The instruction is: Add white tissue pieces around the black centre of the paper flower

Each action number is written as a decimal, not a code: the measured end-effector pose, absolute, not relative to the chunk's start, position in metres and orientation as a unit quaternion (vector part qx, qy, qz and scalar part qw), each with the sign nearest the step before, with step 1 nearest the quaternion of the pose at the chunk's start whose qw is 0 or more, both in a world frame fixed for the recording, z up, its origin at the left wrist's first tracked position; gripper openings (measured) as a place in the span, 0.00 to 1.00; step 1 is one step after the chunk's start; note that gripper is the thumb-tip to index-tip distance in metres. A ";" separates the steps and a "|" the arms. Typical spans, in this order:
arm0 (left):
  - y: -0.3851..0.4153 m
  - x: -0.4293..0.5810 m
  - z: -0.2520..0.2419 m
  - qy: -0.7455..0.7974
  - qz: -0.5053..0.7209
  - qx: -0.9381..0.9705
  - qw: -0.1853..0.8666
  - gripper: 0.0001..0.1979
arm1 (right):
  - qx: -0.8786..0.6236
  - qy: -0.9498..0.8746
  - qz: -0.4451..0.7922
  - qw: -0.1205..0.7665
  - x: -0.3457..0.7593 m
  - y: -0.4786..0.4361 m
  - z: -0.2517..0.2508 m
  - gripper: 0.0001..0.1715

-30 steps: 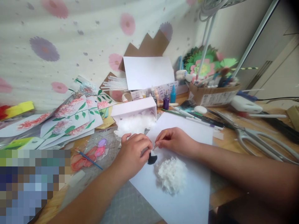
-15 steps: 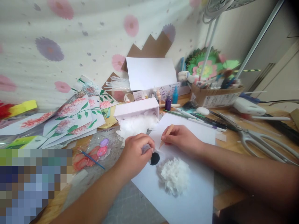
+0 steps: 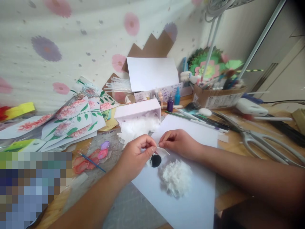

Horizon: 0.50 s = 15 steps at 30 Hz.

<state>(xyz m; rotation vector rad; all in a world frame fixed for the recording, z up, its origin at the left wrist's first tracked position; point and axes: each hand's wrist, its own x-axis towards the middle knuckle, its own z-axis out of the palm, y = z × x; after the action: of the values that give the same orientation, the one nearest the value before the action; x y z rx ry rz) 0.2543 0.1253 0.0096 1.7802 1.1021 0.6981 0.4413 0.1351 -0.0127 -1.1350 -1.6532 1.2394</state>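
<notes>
My left hand [image 3: 134, 157] and my right hand [image 3: 181, 143] meet over a white sheet of paper [image 3: 188, 190]. Both pinch a small white piece of tissue [image 3: 161, 151] stretched between their fingertips. Just below the fingers lies a small black round object [image 3: 156, 160] on the sheet. To its right sits a fluffy white tissue flower [image 3: 176, 178]. Behind my left hand lies a loose heap of white tissue [image 3: 137, 127] spilling from an open white box [image 3: 138, 109].
Painted flower cards [image 3: 73, 121] are piled at the left, with a thin blue brush [image 3: 91, 162] on pink petals. Large scissors [image 3: 264, 143], pens [image 3: 205, 122], small paint bottles [image 3: 172, 100] and a cardboard box of paper flowers [image 3: 218, 95] crowd the right and back.
The thin wooden stick that my right hand held half a second ago is out of sight. Both hands now pinch a small white tissue piece between them.
</notes>
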 end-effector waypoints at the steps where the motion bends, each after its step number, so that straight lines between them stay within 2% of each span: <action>1: 0.126 0.255 0.008 0.445 0.269 0.734 0.437 0.03 | -0.441 -0.652 0.482 0.384 0.441 0.136 -0.014 0.07; 4: 0.127 0.257 0.006 0.429 0.233 0.784 0.384 0.04 | -0.425 -0.655 0.485 0.394 0.441 0.137 -0.017 0.06; 10: 0.131 0.256 0.002 0.425 0.204 0.869 0.151 0.05 | -0.424 -0.617 0.493 0.444 0.443 0.139 -0.015 0.07; 13: 0.134 0.254 -0.001 0.424 0.195 0.879 0.103 0.05 | -0.408 -0.583 0.494 0.499 0.446 0.139 -0.014 0.11; 15: 0.135 0.253 -0.003 0.425 0.188 0.882 0.075 0.05 | -0.398 -0.579 0.502 0.504 0.446 0.138 -0.013 0.11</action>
<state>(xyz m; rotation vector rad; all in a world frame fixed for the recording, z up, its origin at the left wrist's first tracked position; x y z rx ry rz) 0.2528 0.1351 -0.0027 2.6461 1.2751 0.5633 0.4462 0.1378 -0.0133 -0.9607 -1.3989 1.2118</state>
